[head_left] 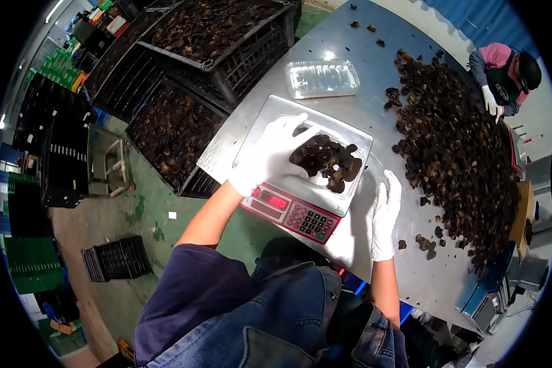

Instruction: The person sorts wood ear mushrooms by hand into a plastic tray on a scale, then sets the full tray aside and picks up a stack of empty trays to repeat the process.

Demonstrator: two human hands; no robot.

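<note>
Where tray [321, 182] sits (on scale [291, 211]), left hand [268, 152]

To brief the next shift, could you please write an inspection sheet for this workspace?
Surface: metal table, scattered with dark bits.
Things: lit scale bearing a clear tray of dark pieces; large dark heap alongside.
Clutter: second clear tray beyond the scale; stray bits near the heap.
Hands: gloved; left at the tray's edge, grip unclear; right open beside the scale.
Cables: nothing seen.
Surroundings: filled crates at left; co-worker across the table.
</note>
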